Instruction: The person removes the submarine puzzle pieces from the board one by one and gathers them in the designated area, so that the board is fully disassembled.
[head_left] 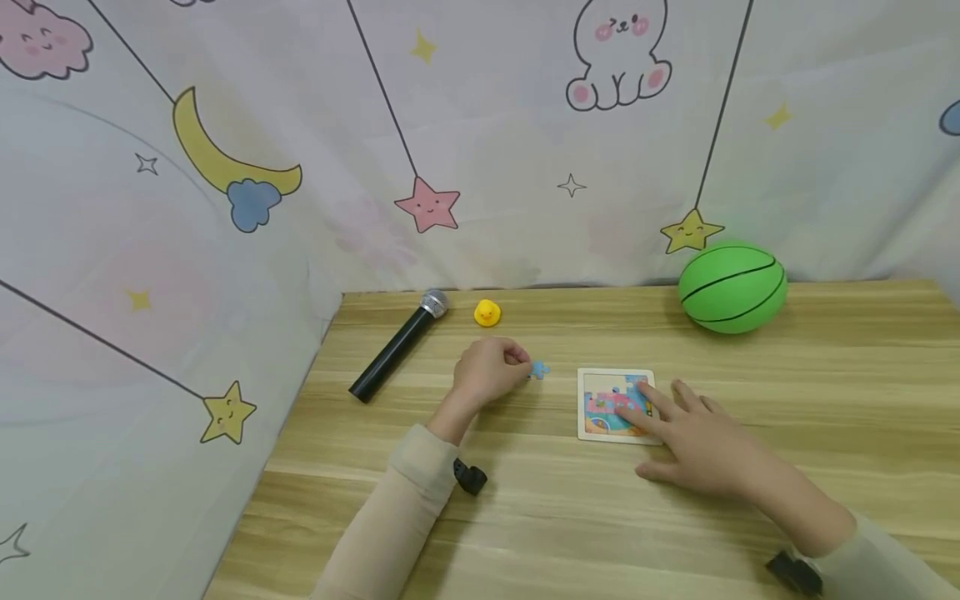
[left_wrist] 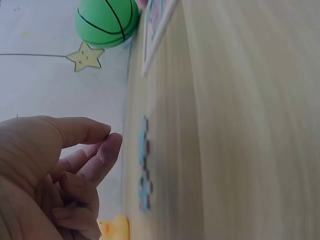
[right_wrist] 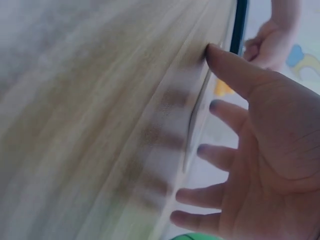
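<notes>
My left hand (head_left: 491, 369) hovers just above the table beside light-blue jigsaw pieces (head_left: 539, 369). In the left wrist view, its thumb and index fingertips come close together with nothing visible between them, the other fingers loosely bent. Two jigsaw pieces (left_wrist: 144, 142) lie flat beyond them. To the right is a square puzzle tray (head_left: 581, 417) with a white border; pink, blue and orange pieces fill part of it, and its upper left shows bare board. My right hand (head_left: 697, 437) spreads its fingers over the tray's right side, fingertips covering part of the picture.
A black microphone (head_left: 393, 350) with a silver head lies at the left. Close by, near the back edge, sits a yellow rubber duck (head_left: 487, 313). A green ball (head_left: 732, 287) rests at the back right against the printed cloth (head_left: 510, 125).
</notes>
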